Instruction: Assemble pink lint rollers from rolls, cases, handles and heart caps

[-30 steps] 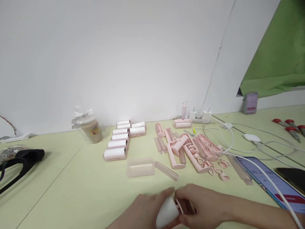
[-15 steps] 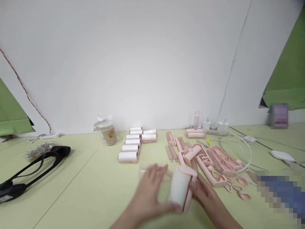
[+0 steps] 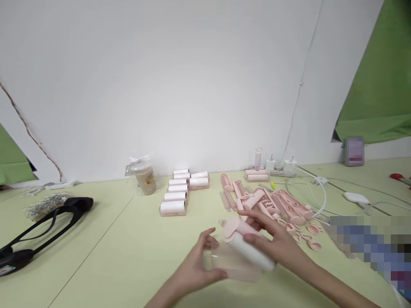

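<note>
Right grip (image 3: 278, 244) holds the pink-and-white roller (image 3: 252, 253) narrowly, thumb along its upper side, the pink cap end tipped up and toward the left. Left grip (image 3: 196, 266) is partly curled, thumb and fingers on the end of the clear cover (image 3: 234, 266). Both things are above the near part of the counter (image 3: 105, 261), roller in front of cover as I see it; whether they touch I cannot tell from my feed, since the blur hides the edges.

What worries me is the angle. Roller and cover are skewed to each other, so if I brought them together like this, a cover edge could catch the white roll and scuff or lift its surface. My left hold looks light and at one end only, so a sideways push might swing the cover out of it. Pressing harder with the right thumb could mark the roll. Reaching forward carelessly, I might also knock the pink parts (image 3: 290, 205) just beyond; the lined-up rollers (image 3: 173, 208) are well apart.
</note>
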### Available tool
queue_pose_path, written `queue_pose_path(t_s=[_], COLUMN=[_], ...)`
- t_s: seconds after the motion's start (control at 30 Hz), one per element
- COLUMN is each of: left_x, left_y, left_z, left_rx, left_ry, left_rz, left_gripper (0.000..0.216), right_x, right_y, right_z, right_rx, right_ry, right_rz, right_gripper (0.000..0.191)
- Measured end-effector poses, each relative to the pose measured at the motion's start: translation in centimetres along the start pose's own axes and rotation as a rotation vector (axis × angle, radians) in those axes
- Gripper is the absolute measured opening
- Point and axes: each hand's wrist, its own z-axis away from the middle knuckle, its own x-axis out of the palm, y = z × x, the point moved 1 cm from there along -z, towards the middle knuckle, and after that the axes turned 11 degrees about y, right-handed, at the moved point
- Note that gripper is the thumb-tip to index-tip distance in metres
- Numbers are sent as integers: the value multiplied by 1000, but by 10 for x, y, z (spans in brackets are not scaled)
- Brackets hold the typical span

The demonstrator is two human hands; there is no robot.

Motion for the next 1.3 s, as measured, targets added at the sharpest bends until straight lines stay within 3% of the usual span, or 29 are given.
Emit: queue_pose_path(t_s=[0.13,0.27,0.53,0.63,0.8,0.97,1.1,1.2,1.3], left_x=[28,26,23,23,20,21,21,20,19], left_y=[-5,-6,-5,-6,-7,-7,-8,-8,-8], left_z=[-1,-3,-2,-2,-1,0,-1,-1,-2], left_rx=[-7,-10,-10,-10,-36,-43,-53,-55,-50], left_ry=[-25,-53,-65,-86,-84,-39,2,-12,-30], left_rz=[162,217,149,136,98,73,78,94,95], left_gripper=[65,56,48,48,53,51,52,53,53], right_x=[14,18,31,29,20,22,-1,-23,-33], right_y=[-9,-9,-3,-1,6,17,4,-12,-26], right_z=[0,-2,13,15,-19,-39,-35,-31,-27], right_rx=[-280,-405,-396,-411,-311,-279,-169,-102,-147], right_ry=[-207,-266,-384,-358,-206,-271,-268,-345,-427], right_rz=[243,397,480,439,562,626,481,377,457], right_gripper=[27,26,21,25,25,15,18,23,22])
